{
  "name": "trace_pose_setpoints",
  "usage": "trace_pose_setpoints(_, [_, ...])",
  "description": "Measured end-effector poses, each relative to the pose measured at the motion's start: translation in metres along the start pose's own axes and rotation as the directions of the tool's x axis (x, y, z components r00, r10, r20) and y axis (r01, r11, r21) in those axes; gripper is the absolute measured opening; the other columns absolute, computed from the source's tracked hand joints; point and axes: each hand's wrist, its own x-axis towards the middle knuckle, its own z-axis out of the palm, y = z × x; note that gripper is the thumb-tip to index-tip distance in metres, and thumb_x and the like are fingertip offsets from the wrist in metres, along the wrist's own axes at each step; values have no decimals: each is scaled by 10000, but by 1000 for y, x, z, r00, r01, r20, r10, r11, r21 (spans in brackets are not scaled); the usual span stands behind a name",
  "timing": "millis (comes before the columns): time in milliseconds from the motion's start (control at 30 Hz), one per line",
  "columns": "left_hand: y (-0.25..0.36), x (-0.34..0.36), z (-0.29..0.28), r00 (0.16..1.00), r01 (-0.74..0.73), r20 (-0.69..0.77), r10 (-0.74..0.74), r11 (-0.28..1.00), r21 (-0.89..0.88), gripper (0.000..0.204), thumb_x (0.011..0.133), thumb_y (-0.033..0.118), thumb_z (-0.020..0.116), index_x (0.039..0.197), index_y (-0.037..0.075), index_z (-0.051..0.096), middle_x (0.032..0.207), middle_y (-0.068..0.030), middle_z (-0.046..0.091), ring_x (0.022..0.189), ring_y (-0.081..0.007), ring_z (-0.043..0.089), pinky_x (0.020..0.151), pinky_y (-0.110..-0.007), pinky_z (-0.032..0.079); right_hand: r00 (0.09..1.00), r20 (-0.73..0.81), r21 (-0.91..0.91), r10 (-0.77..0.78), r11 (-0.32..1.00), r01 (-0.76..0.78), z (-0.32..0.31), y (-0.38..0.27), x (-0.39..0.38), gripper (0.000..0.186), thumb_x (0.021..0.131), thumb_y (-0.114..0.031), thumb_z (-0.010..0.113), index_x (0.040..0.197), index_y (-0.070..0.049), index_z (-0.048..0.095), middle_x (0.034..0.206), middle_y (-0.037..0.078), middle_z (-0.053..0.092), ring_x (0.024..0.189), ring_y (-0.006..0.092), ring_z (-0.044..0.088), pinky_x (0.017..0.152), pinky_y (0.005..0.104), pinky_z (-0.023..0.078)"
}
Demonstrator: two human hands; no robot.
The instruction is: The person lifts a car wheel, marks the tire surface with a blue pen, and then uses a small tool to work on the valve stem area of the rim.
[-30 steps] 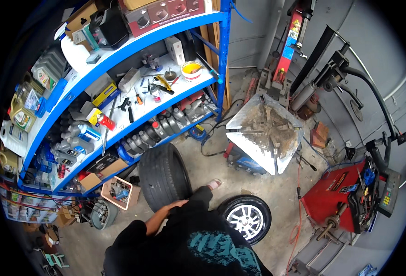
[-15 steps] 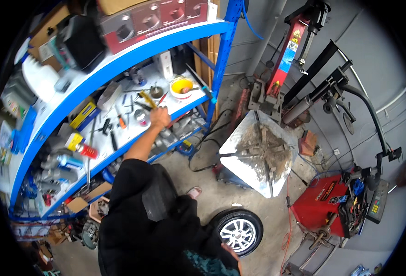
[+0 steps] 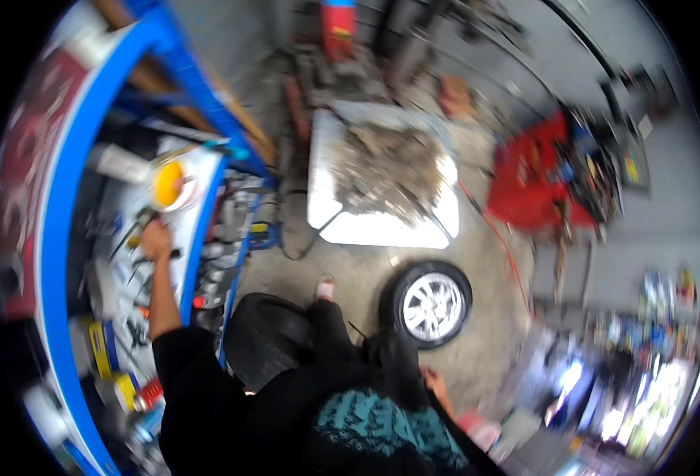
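My left hand [image 3: 157, 240] reaches over the white shelf [image 3: 199, 178] of the blue rack, among loose hand tools. A small grey metal pot [image 3: 145, 216] and a yellowish piece [image 3: 134, 240] lie right by its fingers. Motion smears these fingers, so any hold on something cannot be made out. Just beyond the hand is a white tub with a yellow inside [image 3: 169, 184]. My right hand [image 3: 437, 389] hangs low at my right side, blurred and touching nothing I can see. Near it, a wheel with a silver rim [image 3: 431, 305] lies on the floor.
A bare black tyre [image 3: 266, 337] lies at my left leg beside the rack. Ahead stands a tyre changer with a dirty metal turntable [image 3: 385, 170]. A red machine [image 3: 532, 174] with tools on top is at the right, and a red hose [image 3: 508, 262] runs along the floor.
The view has swung to the right, so rack and turntable shift left in it. My left hand stays over the shelf tools. More of my right hand and the room's right side shows.
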Motion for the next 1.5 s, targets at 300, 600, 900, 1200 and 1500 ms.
trace_pose_setpoints(300, [181,-355,-82,567,606,748,346,440,-663,164,939,121,713,1080,44,748,984,-34,739,725,-65,605,610,-222,444,909,-92,-475,-406,821,318,-32,-92,-11,410,910,-173,648,1316,-122,638,1086,186,691,1051,400,645,989,501,496])
trace_pose_setpoints(600, [368,-663,-72,-35,673,708,705,541,-505,473,916,63,795,1283,-24,509,903,-118,761,737,-112,675,648,-224,496,570,203,-492,-796,421,762,-89,-60,30,393,879,-209,703,1269,-171,672,857,53,660,787,292,685,644,415,552])
trace_pose_setpoints(900, [462,-860,67,74,719,712,698,458,-523,279,986,77,703,1138,54,471,840,-132,731,696,-116,668,593,-231,472,641,47,-349,-766,588,729,-171,143,163,461,749,-174,793,1189,-84,690,903,90,709,834,312,712,737,416,573])
trace_pose_setpoints(1200, [614,-932,315,1,81,192,981,192,-978,204,968,224,686,1032,35,642,846,-96,729,687,-218,693,633,-340,538,837,-530,417,-138,816,399,-169,310,482,113,961,-66,602,1056,-7,618,731,53,666,601,86,583,532,260,442])
trace_pose_setpoints(1500, [602,-973,496,-495,-80,-410,766,-510,-857,260,865,300,707,932,69,607,758,-57,576,679,-239,630,548,-379,512,784,-445,204,-434,803,560,-150,351,677,134,890,-50,761,1006,4,724,901,47,777,811,36,655,747,208,523])
